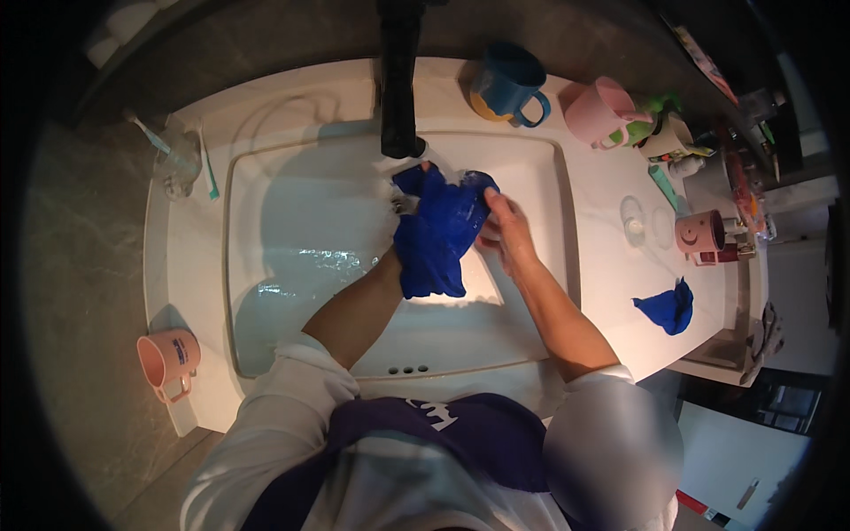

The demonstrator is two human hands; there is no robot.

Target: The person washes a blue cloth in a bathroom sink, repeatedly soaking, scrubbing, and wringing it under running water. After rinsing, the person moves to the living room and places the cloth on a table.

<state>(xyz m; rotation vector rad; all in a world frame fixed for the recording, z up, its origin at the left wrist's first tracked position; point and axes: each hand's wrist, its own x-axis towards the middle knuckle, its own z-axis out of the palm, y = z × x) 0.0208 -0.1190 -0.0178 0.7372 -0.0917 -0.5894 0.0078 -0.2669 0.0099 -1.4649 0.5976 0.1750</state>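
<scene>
A wet blue cloth is spread over my left hand, below the spout of a black faucet. The cloth hides nearly all of that hand; only a fingertip shows at its top edge. My right hand pinches the cloth's right edge between thumb and fingers. Water splashes on the upper part of the cloth, and both hands are above the basin of a white sink. A second blue cloth lies crumpled on the right side of the counter.
A blue mug and a pink mug stand behind the basin. On the right are a moon-patterned mug, a green tube and a glass. At left are a toothbrush, a glass cup and another pink mug.
</scene>
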